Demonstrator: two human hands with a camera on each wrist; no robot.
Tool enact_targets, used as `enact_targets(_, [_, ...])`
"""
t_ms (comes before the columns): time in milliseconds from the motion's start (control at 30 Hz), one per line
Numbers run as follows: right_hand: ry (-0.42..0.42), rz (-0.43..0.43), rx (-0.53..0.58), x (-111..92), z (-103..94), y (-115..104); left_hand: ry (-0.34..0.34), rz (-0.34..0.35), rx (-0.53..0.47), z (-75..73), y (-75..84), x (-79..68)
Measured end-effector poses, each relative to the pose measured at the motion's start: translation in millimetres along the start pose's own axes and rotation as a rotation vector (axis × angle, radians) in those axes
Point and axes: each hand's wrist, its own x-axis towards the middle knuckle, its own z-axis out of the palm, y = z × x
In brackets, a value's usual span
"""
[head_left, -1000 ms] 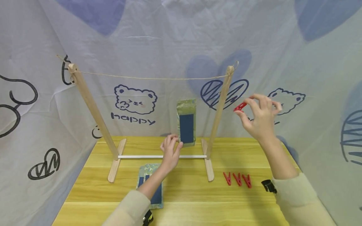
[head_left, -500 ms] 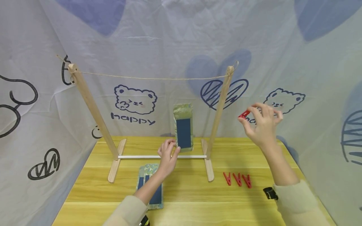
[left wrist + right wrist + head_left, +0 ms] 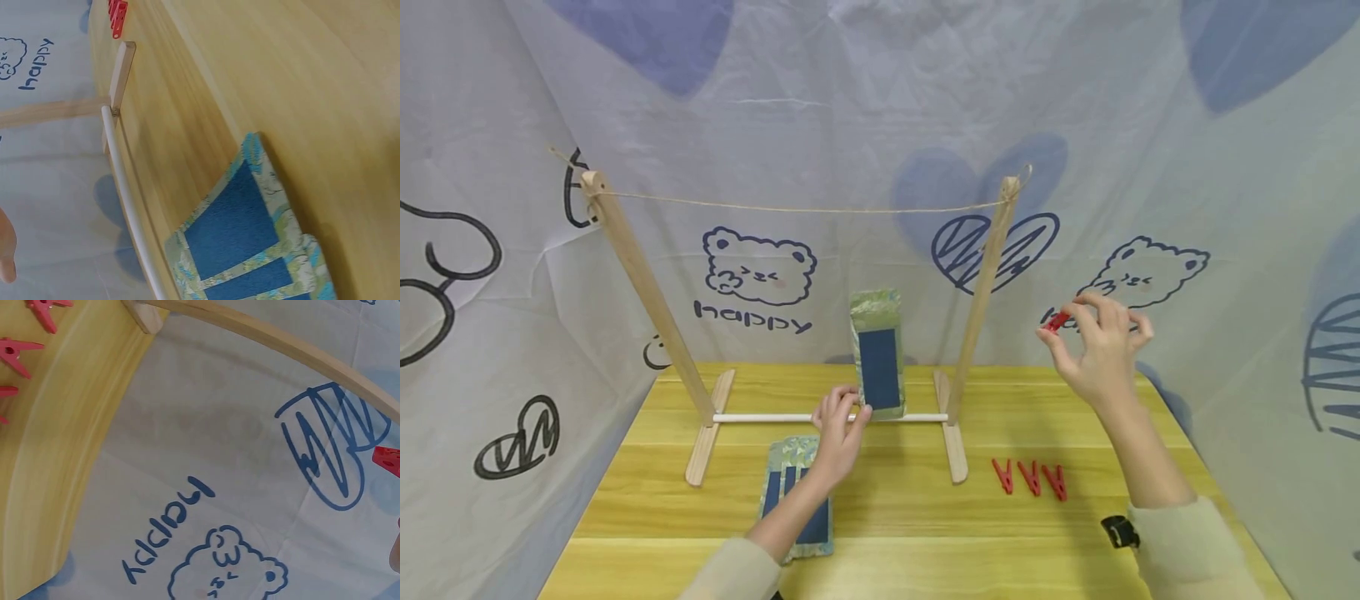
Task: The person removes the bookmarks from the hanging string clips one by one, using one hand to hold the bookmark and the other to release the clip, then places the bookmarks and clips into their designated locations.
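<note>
In the head view my left hand pinches the lower left edge of a flat rectangular packet, green-patterned with a dark blue panel, held upright below the string. My right hand, raised to the right of the frame, pinches a red clothespin between thumb and index finger. Several similar packets lie overlapped on the table under my left forearm. The left wrist view shows these packets closely; the held one is outside it. Just the clothespin's tip enters the right wrist view.
A wooden frame has a left post, a right post and a white bottom rod. Three red clothespins lie on the table, right of the frame. A printed cloth hangs behind.
My left hand has brought the packet down and slightly left, toward me. My right hand has lowered and shifted a little right with the clothespin. The string stays as it was.
</note>
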Motion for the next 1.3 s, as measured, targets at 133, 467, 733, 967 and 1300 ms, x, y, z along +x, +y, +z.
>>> enact_targets(133, [-0.032, 0.043, -0.004, -7, -0.6, 3, 0.006, -0.007, -0.002, -1.6, -1.9, -5.7])
enact_targets(467, [-0.056, 0.081, -0.004, -25, 0.2, 12, -0.001, -0.046, 0.001, -7.0, -6.0, -15.2])
enact_targets(733, [-0.126, 0.149, -0.023, -39, -1.8, 18, -0.012, -0.071, 0.0, -9.5, -9.2, -22.4])
enact_targets(967, [-0.165, 0.187, -0.033, -52, -0.6, 25, -0.034, -0.096, -0.009, -11.1, -9.5, -29.7])
enact_targets(1300, [-0.205, 0.243, -0.057, -72, 1.0, 35, -0.03, -0.101, -0.004, -12.1, -13.0, -41.9])
